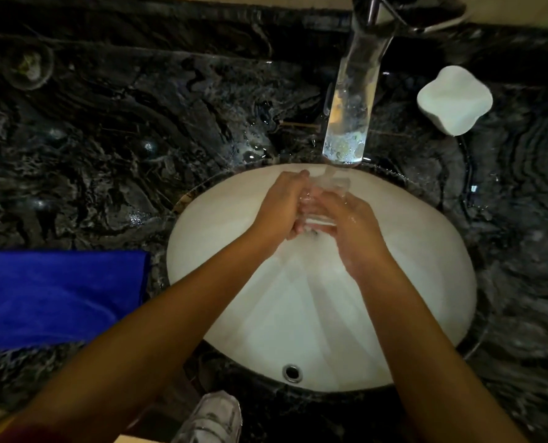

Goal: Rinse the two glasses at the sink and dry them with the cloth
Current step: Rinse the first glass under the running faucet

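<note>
Head view: white sink basin (410,282), blue cloth (58,298) near left. My left hand (279,206) and right hand (352,225) clasp 1 clear glass (320,215) under the tap stream. Wet, slick and breakable, I judge; hold its sides.

The scene is dim; light falls mostly on the white oval sink basin (234,282), which looks overexposed. The dark marbled stone counter (106,139) stays murky, with small wet glints. Edges curve and smear, perhaps from motion blur at right.
</note>
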### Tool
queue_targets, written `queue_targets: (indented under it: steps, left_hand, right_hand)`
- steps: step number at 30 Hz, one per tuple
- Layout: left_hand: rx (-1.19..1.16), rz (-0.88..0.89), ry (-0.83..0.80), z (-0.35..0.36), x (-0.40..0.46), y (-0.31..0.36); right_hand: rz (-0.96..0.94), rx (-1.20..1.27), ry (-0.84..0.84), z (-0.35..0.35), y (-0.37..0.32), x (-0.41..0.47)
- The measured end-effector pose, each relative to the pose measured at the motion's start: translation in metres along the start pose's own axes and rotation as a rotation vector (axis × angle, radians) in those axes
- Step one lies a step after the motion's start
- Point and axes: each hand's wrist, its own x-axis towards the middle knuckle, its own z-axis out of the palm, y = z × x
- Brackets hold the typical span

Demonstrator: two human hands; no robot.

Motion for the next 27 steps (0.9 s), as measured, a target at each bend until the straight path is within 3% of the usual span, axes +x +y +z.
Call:
queue_targets:
  steps: [9, 11, 13, 16, 20, 24, 27]
  left_hand:
    - [0.058, -0.135, -0.338, -0.033, 0.009, 0.018]
    - [0.011, -0.156, -0.358, -0.028, 0.008, 0.018]
    - [-0.007, -0.142, -0.275, -0.018, 0.005, 0.018]
    - [0.058, 0.006, -0.126, -0.002, 0.001, 0.014]
    - [0.359, 0.449, -0.077, -0.015, 0.002, 0.002]
    - [0.516, 0.687, -0.119, -0.024, 0.001, -0.003]
    - [0.472, 0.601, -0.092, -0.026, 0.006, -0.012]
  right_hand:
    - [-0.086, -0.372, -0.387, -0.016, -0.024, 0.012]
    - [-0.102, -0.345, -0.347, -0.019, -0.027, 0.013]
    - [-0.098, -0.298, -0.194, -0.013, -0.023, 0.017]
    - [0.091, -0.126, 0.003, -0.007, -0.018, 0.026]
    - [0.389, 0.196, -0.145, -0.017, -0.01, 0.042]
    - [0.348, 0.265, -0.116, -0.013, 0.001, 0.05]
    - [0.23, 0.134, -0.088, -0.002, -0.003, 0.04]
